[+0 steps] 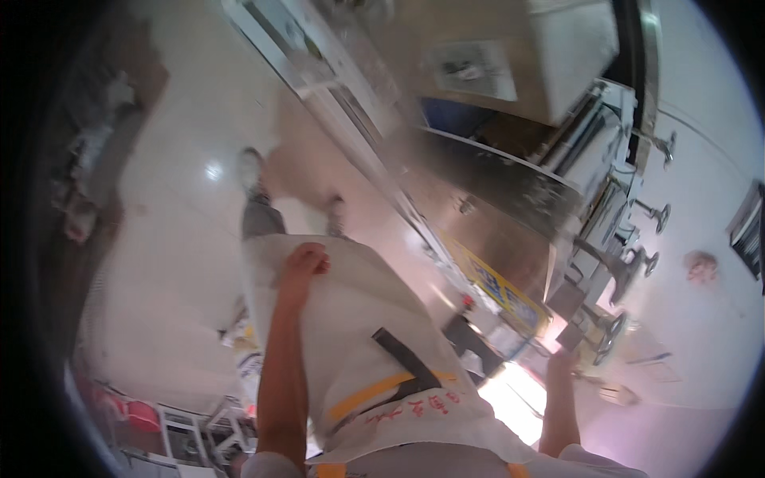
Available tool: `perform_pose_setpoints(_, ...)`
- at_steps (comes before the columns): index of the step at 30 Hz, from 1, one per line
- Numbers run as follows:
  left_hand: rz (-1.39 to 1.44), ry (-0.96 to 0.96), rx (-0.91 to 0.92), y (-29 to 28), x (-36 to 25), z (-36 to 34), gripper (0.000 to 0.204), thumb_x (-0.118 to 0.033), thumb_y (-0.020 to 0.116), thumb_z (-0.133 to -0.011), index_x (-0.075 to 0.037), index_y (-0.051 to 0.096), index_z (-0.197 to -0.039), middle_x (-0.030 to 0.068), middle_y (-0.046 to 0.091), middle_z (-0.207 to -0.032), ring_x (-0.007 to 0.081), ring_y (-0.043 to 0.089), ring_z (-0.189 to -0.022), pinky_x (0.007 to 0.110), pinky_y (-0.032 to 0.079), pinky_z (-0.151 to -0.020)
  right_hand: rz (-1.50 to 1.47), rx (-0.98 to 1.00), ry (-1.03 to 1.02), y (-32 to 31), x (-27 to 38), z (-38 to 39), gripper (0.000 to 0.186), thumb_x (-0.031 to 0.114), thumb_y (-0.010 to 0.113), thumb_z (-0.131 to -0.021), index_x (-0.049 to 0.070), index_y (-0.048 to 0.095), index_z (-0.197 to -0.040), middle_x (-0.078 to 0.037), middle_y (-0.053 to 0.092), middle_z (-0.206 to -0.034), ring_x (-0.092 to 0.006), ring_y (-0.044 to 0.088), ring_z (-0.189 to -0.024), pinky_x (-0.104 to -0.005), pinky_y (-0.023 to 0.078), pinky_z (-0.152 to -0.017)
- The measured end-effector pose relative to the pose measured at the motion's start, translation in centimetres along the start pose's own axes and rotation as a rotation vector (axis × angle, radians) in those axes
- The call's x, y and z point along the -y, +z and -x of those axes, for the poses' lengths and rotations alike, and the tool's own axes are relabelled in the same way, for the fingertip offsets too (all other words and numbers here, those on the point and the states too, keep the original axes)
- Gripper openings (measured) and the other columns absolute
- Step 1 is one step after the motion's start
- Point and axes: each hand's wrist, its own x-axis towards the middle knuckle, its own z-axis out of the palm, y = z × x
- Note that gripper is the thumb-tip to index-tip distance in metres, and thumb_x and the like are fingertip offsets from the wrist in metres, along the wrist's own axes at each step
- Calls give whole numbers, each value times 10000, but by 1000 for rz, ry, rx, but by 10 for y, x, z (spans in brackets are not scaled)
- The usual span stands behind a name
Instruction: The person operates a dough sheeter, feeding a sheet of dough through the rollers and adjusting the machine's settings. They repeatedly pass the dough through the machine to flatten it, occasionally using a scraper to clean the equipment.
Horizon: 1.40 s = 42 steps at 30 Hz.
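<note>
Head cam view, and it's pretty smeary. Our left hand (307,260) is in front of our white apron (362,299), fingers curled into a loose fist, and we can't see anything in it. Can't tell if it's actually touching the cloth. The apron has an orange strip (370,398), a dark strap (402,356) and red handwriting near us.

Our right hand (562,361) is off to the right, just beside the machine (510,231) and near its closest handwheel (611,338). It's too blurred there, so we can't say if it's gripping anything. More metal handwheels run along the machine's right side, and a yellow-and-blue label (498,284) sits on its left edge. Far right there's a brown board (526,60) bearing a pale sheet (476,70). Near left, a red seat (143,416) shows by some white frames (179,434).
</note>
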Motion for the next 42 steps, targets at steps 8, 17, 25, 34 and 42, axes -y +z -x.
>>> perform_pose_setpoints(8, -228, 96, -146, 2, -46, 81, 197, -150, 613, -1019, 24, 647, -1103, 84, 671, -907, 169, 639, -732, 303, 531, -665, 24, -362, 371, 88, 11, 5, 298, 169, 460, -994, 0, 666, -860, -194, 651, -777, -336, 627, -711, -473, 488, -651)
perform_pose_setpoints(17, -957, 118, -580, -59, -21, 158, 256, -174, 650, -896, 29, 729, -1031, 139, 718, -828, 224, 656, -661, 372, 542, -597, -846, -361, 732, 12, 170, -16, 358, 244, 479, -1062, -22, 592, -851, -182, 624, -795, -306, 608, -759, -417, 465, -715)
perform_pose_setpoints(25, -1279, 231, -760, -53, -11, 238, 270, -276, 678, -836, -69, 796, -964, 194, 759, -1028, 363, 722, -1010, 439, 562, -911, -1377, -394, 492, 137, 83, 46, 510, 381, 488, -1068, 15, 553, -1416, -170, 581, -1430, -295, 571, -1285, -478, 474, -1080)
perform_pose_setpoints(34, -653, 896, -1326, -166, -106, 313, 114, -65, 729, -856, -34, 747, -964, 84, 732, -786, 165, 701, -744, 300, 550, -712, -1121, -87, -10, 118, 260, 48, 466, 362, 516, -1045, 22, 584, -1355, -159, 612, -1363, -294, 599, -1217, -468, 492, -1037)
perform_pose_setpoints(42, -318, 1170, -1533, -322, -308, 395, 169, -133, 676, -930, -8, 715, -1037, 116, 741, -865, 180, 708, -769, 319, 556, -742, -874, 417, -407, 113, 527, 136, 427, 346, 541, -1024, 29, 612, -1301, -150, 640, -1303, -294, 623, -1156, -459, 509, -998)
